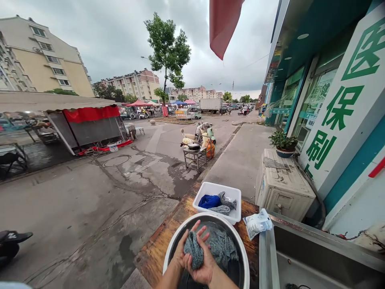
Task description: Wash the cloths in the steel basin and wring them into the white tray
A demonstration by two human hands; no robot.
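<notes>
Between my left hand (181,249) and my right hand (203,268) is a bunched-up wad of grey knitted cloth (194,249). Both palms cup it from the sides, with the fingers partly curled and the tips pointing away from me. The wad is held over a round metal basin (246,263) with water in it. More grey speckled cloth (223,248) lies wet in the basin, to the right of my hands. Whether the wad joins that cloth is hidden by my right hand.
The basin stands on a wooden table (153,251). Behind it, a white plastic tub (201,188) contains blue cloth (209,201) and grey cloth (224,206). A printed plastic packet (258,223) lies on the right, beside a metal sink (267,257).
</notes>
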